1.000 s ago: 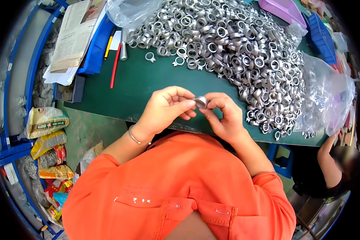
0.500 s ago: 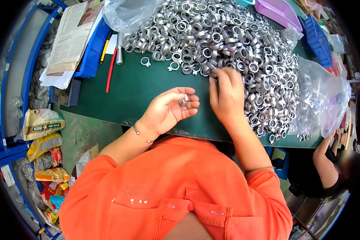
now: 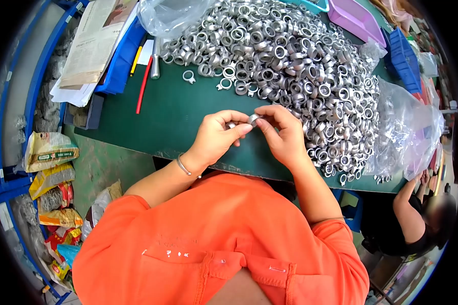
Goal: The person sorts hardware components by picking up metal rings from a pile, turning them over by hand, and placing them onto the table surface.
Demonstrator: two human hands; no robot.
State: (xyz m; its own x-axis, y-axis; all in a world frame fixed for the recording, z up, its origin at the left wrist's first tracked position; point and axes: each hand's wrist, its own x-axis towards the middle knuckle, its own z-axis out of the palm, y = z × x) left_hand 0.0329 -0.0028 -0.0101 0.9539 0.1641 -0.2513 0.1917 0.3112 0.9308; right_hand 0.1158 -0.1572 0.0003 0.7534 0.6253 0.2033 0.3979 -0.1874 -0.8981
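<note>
Both hands meet over the green table (image 3: 173,122), just in front of my body. Between their fingertips is a small grey metal ring (image 3: 253,119). My right hand (image 3: 285,136) is closed and pinches the ring between thumb and forefinger. From the other side, my left hand (image 3: 213,137) is also closed, its thumb and finger on the ring. A second small metal piece (image 3: 230,125) shows inside the curled left fingers, partly hidden. Beyond the hands spreads a large heap of metal rings (image 3: 290,61) with small lugs.
A red pencil (image 3: 144,86), a yellow pencil (image 3: 136,61) and a metal rod (image 3: 155,60) lie at the left. Plastic bags (image 3: 399,127) flank the heap. A pink tray (image 3: 356,20) and a blue basket (image 3: 404,58) stand behind. Another person (image 3: 409,218) sits at the right.
My right hand has come back from the heap's edge towards my left hand, now with a ring in its fingers. My left hand has turned and closed from a half-open cupped pose.
</note>
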